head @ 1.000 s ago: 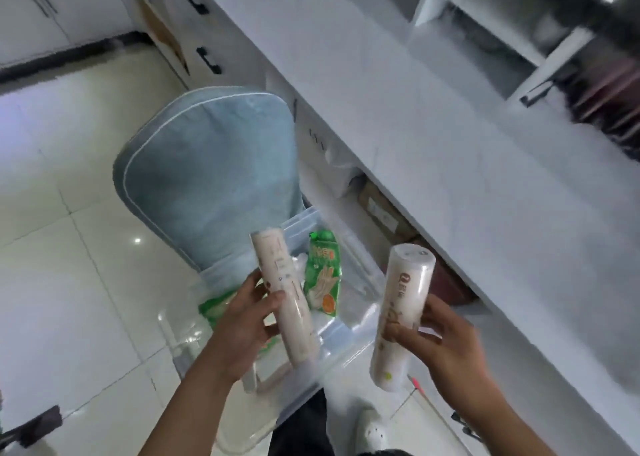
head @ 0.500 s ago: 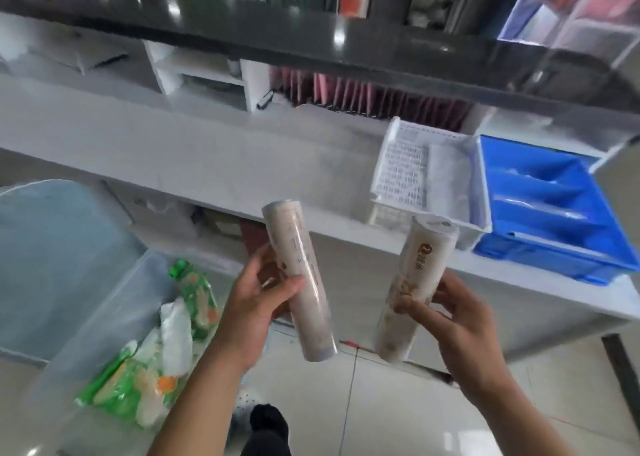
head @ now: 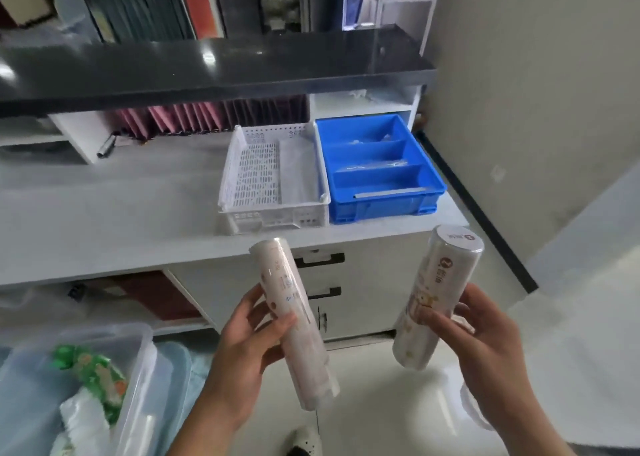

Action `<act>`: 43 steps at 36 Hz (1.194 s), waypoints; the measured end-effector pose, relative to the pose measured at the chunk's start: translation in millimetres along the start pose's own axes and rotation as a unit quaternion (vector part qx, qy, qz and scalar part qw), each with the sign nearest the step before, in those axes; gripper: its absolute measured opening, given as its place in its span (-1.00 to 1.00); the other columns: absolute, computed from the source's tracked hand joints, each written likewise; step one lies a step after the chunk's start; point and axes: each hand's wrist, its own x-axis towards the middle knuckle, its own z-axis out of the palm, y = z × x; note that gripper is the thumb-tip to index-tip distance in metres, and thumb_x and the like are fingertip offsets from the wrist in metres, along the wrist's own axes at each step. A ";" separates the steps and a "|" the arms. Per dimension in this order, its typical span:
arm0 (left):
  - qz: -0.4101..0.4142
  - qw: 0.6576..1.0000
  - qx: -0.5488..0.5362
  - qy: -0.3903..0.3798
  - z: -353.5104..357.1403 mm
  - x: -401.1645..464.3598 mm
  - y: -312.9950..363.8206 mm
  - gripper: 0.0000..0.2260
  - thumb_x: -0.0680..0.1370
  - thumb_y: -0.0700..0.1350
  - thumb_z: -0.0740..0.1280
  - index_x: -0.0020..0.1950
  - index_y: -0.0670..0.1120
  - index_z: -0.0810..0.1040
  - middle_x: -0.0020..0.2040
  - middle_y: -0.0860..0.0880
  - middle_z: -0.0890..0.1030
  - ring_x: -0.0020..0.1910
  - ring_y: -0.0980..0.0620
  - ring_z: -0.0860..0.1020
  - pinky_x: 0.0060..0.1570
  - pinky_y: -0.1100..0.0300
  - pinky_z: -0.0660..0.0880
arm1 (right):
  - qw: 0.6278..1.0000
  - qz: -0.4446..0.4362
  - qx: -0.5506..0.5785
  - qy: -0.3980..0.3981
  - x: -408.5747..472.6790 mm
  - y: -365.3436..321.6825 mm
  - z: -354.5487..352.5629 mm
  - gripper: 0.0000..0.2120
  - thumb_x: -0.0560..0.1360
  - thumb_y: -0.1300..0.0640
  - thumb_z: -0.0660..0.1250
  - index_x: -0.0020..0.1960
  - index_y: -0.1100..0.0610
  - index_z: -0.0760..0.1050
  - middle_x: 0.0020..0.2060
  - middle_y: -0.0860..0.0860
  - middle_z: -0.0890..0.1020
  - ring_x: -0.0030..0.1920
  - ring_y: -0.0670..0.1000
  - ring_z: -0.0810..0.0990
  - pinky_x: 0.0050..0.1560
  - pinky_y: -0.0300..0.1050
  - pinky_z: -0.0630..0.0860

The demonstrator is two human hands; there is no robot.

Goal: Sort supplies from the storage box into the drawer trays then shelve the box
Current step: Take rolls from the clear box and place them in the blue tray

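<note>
Now, left hand (head: pixel 242 355): grips slim roll (head: pixel 294 320) mid-body.
Right hand (head: pixel 485 348): pinches wider roll (head: pixel 436 296), lower frame.
Handling: probably light, film-slick; hold mid-length.

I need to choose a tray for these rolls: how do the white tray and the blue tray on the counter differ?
The white tray has perforated walls and floor; the blue tray has solid ones. The white tray is one open space; the blue tray is split by crosswise dividers into compartments. The white tray sits left, the blue tray right. Both are rectangular and stand side by side on the counter.
</note>
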 end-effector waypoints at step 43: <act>-0.047 0.992 0.006 0.114 48.6 274.8 69.5 -0.54 0.43 -0.16 0.37 0.35 -0.06 0.52 0.28 -0.28 0.57 0.16 -0.23 0.58 -0.16 0.05 0.64 | 0.660 -0.196 -0.633 -0.354 439.9 82.0 27.9 -0.42 0.49 -0.08 0.36 0.45 -0.03 0.29 0.28 0.05 0.46 0.22 0.15 0.45 0.20 0.09 0.36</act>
